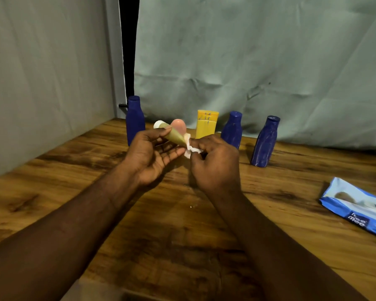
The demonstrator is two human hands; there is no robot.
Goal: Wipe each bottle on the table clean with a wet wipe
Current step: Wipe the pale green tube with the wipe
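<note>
Olive tube (pixel 175 139) tilts, cap toward 10 o'clock, crumpled wipe (pixel 191 149) touching its base; 3 blue bottles (pixel 135 120) (pixel 232 130) (pixel 265 142) and yellow bottle (pixel 206 124) stand behind.

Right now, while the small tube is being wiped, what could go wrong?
1. The left hand holds the olive tube only lightly, by thumb and fingertips near its white cap. Rubbing by the right hand with the crumpled wet wipe might make it slip.
2. The hands work just in front of the yellow bottle and a blue bottle; a wide stroke might knock one over.

Bottles (pixel 232 130) at the back of the table (pixel 74 170); wipes pack (pixel 356 207) right.
</note>
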